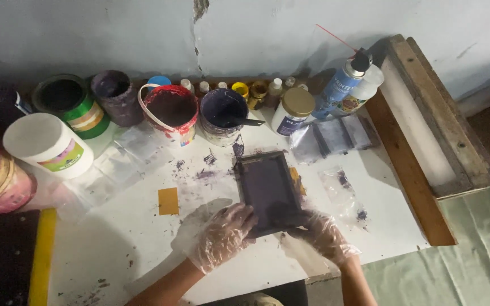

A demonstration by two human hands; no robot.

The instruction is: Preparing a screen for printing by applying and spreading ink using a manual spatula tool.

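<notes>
A small dark purple-stained screen frame lies flat on the white, ink-spattered table. Both of my hands wear clear plastic gloves. My left hand rests on the frame's near left corner, fingers curled against its edge. My right hand presses on the frame's near right corner. A yellow card lies on the table to the left of the frame.
Open ink pots line the back: a purple one with a stick, a red bucket, a green-banded tub, a white lidded jar. A spray can and wooden frames stand at the right. Plastic sheets lie around.
</notes>
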